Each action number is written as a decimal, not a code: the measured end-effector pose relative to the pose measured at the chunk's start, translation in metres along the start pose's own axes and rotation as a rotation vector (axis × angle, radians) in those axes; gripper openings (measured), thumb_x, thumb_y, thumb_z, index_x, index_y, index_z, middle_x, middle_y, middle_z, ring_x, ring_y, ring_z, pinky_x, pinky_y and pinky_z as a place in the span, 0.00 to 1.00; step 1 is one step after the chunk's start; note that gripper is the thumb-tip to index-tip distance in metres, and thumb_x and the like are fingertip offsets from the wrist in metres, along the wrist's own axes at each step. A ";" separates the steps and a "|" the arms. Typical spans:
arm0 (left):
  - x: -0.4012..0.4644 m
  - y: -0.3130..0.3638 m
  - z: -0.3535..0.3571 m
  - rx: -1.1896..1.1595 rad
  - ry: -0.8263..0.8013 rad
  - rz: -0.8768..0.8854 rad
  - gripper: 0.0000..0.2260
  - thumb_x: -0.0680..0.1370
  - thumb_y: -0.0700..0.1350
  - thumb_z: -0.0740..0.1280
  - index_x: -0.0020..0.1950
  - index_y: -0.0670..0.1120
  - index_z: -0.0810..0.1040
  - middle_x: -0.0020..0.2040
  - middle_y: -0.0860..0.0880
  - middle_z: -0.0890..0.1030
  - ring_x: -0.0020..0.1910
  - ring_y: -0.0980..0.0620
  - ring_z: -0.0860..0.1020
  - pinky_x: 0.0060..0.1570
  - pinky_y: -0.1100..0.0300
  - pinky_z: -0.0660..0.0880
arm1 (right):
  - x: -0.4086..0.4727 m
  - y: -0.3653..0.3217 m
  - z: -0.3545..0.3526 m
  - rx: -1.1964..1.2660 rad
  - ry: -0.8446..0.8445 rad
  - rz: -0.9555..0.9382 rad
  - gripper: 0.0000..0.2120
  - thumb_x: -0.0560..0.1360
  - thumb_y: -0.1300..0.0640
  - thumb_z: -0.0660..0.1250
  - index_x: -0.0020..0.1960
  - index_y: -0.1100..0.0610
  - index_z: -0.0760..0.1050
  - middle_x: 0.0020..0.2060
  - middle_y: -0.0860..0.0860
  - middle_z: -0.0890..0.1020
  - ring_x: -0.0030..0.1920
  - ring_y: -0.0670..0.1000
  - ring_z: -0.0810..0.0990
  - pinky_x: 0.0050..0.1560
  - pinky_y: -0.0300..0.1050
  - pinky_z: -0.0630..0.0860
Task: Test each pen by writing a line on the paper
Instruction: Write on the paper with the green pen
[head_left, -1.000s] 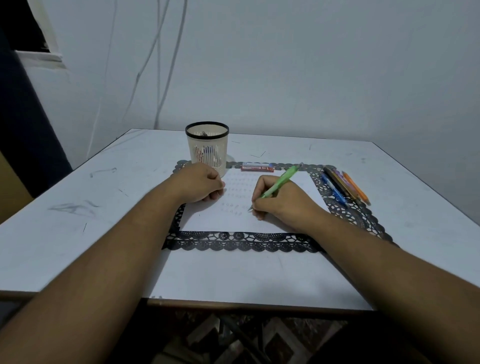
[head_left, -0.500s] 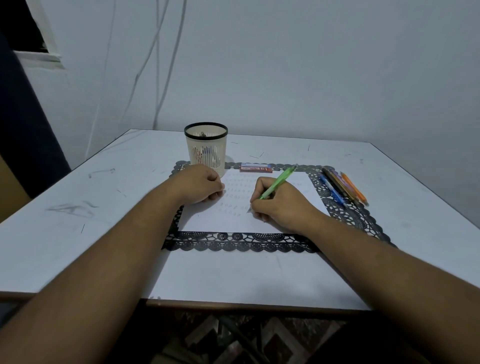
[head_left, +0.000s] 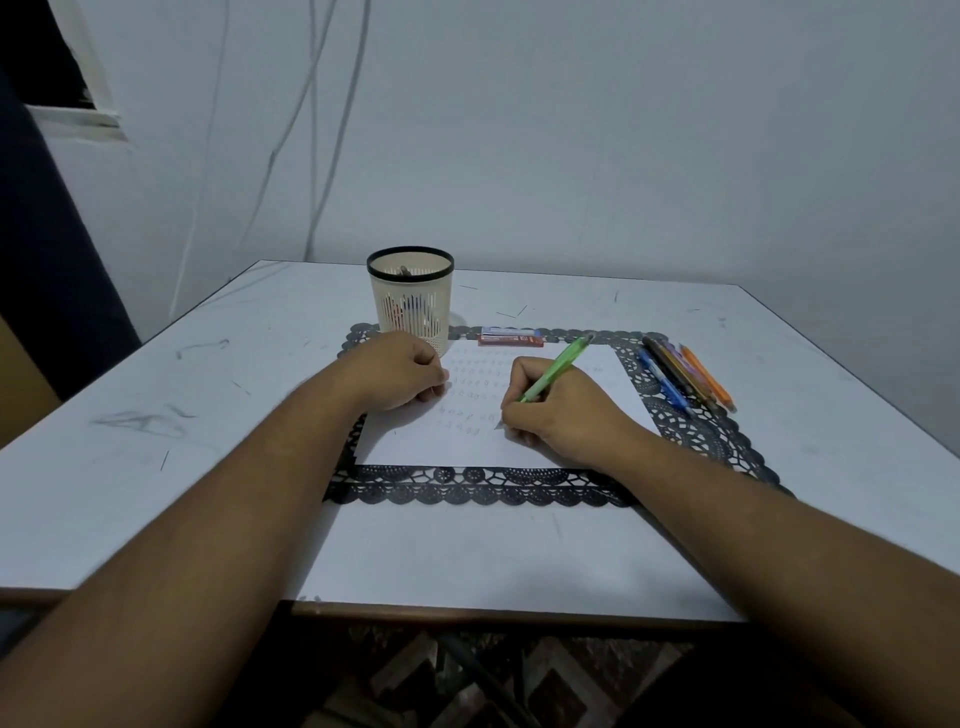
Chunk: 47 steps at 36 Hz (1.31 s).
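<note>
With my right hand (head_left: 563, 410) pinching the green pen (head_left: 553, 370) tip-down on the paper (head_left: 431, 441) and my left hand (head_left: 400, 371) curled, resting on its edge, several faint rows are written, so I judge the pens (head_left: 685, 376) beside it done or waiting.
</note>
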<state>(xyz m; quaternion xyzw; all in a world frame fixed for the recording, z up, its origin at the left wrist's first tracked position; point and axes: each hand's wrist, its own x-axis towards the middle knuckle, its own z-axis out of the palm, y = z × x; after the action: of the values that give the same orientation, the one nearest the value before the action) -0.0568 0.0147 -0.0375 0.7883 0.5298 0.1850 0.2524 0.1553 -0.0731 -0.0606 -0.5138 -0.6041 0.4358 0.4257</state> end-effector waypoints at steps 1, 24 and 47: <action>0.000 0.000 0.000 0.000 0.001 -0.002 0.13 0.82 0.48 0.68 0.39 0.49 0.84 0.34 0.56 0.84 0.33 0.65 0.79 0.36 0.67 0.72 | 0.000 0.000 0.000 -0.001 -0.011 0.000 0.15 0.73 0.71 0.69 0.34 0.56 0.73 0.33 0.57 0.75 0.33 0.53 0.74 0.37 0.41 0.77; -0.006 0.004 -0.003 0.032 -0.007 -0.007 0.14 0.81 0.48 0.68 0.35 0.51 0.82 0.36 0.57 0.83 0.39 0.62 0.79 0.37 0.64 0.70 | -0.004 -0.001 -0.004 -0.044 0.040 -0.006 0.13 0.74 0.70 0.70 0.35 0.57 0.73 0.29 0.52 0.76 0.30 0.48 0.74 0.39 0.43 0.77; -0.005 0.005 -0.002 0.033 -0.014 -0.012 0.14 0.81 0.47 0.68 0.35 0.51 0.82 0.35 0.58 0.82 0.38 0.63 0.78 0.35 0.65 0.69 | -0.009 -0.005 -0.003 -0.094 0.002 0.003 0.15 0.73 0.69 0.70 0.34 0.54 0.72 0.34 0.56 0.75 0.35 0.52 0.74 0.39 0.44 0.78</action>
<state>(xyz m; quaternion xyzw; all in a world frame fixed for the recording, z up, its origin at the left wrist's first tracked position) -0.0564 0.0087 -0.0333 0.7904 0.5357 0.1691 0.2443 0.1582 -0.0821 -0.0553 -0.5347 -0.6225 0.4070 0.4012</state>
